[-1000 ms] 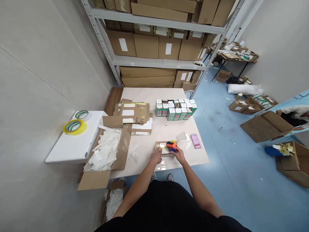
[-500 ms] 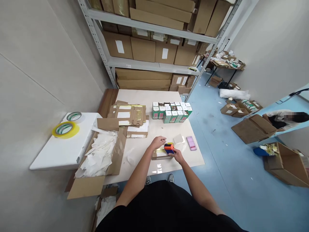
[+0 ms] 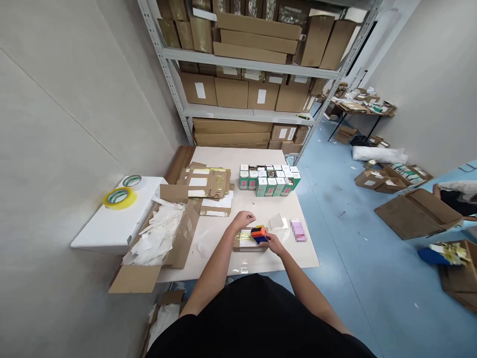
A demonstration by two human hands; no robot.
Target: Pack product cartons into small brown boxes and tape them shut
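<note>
A small flat cardboard box (image 3: 244, 241) with a white label lies near the table's front edge. My right hand (image 3: 275, 244) is closed on an orange and blue tape dispenser (image 3: 258, 233) that rests on the box's right end. My left hand (image 3: 244, 219) hovers just above the box's far edge, fingers loosely curled with nothing seen in them. A small white packet (image 3: 277, 222) and a pink item (image 3: 298, 230) lie on the table to the right of the box.
Green and white small boxes (image 3: 268, 179) stand in rows mid-table. Flattened cardboard (image 3: 204, 181) lies left of them. An open carton of white bags (image 3: 160, 233) hangs off the left edge. Tape rolls (image 3: 119, 197) sit on a white side table. Shelving (image 3: 253, 64) holds cartons behind. Another person (image 3: 456, 191) is at far right.
My left hand lifted off the box's left end and moved up to its far edge. The dispenser stays on the box in my right hand. The camera view shifted slightly.
</note>
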